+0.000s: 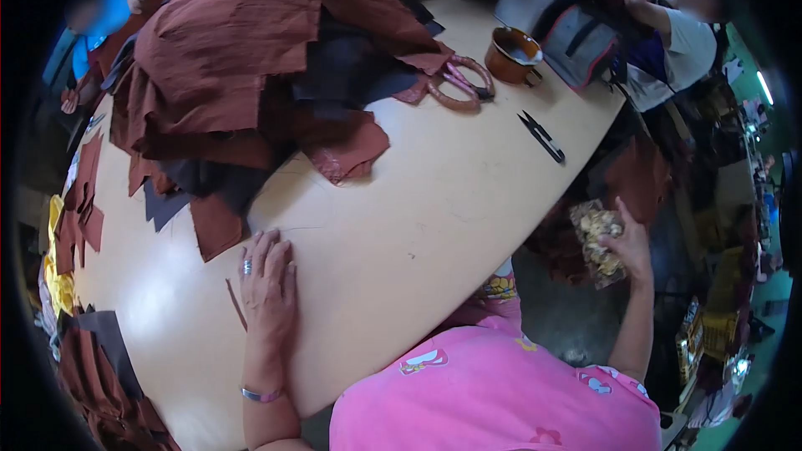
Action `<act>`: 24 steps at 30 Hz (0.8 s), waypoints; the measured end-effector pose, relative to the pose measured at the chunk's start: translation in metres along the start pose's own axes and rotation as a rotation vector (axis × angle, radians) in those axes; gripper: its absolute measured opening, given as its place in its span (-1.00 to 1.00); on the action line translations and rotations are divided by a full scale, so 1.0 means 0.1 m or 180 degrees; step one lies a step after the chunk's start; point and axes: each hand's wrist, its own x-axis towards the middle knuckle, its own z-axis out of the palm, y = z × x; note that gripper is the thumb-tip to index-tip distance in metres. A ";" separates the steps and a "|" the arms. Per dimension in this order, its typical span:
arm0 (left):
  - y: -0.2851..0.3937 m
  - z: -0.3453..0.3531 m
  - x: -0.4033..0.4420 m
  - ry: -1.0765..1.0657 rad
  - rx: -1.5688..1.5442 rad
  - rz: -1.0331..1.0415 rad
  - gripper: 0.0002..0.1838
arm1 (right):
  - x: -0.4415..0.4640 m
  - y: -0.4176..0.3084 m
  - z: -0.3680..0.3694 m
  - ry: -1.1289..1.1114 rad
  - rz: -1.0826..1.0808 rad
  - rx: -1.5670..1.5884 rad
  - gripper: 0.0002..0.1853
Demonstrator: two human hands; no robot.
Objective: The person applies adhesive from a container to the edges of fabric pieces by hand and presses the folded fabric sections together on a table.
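Observation:
My left hand (269, 271) lies flat on the table (401, 192), fingers stretched out and holding nothing. Its fingertips are near the lower edge of a pile of brown and dark cut cloth (221, 50). A thin brown strip (236, 305) lies just left of that hand. Off the table's right edge, my right hand (628, 246) is closed on a see-through pack of pale yellow pieces (599, 238); I cannot make out what the pieces are.
Scissors with wrapped handles (455, 83), a brown mug (513, 54) and black thread snips (541, 137) lie towards the far right of the table. A grey bag (581, 46) stands behind. People sit at the far left and right. More cloth (109, 376) hangs at the lower left.

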 end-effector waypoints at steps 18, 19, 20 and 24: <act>-0.01 0.00 0.00 0.0012 -0.0030 -0.0034 -0.66 | 1.79 -2.28 -0.18 0.1285 -0.2092 -0.0857 -0.22; -0.03 0.02 -0.02 0.0041 -0.0023 0.0006 -0.65 | 1.98 -2.36 -0.13 0.1252 -0.2019 -0.0992 -0.20; -0.03 0.01 -0.02 0.0054 -0.0005 0.0006 -0.65 | 2.25 -2.36 -0.06 0.1089 -0.2010 -0.1013 -0.20; 0.00 0.00 -0.01 0.0005 0.0005 -0.0017 -0.66 | 2.57 -2.33 0.18 0.0769 -0.1966 -0.1133 -0.11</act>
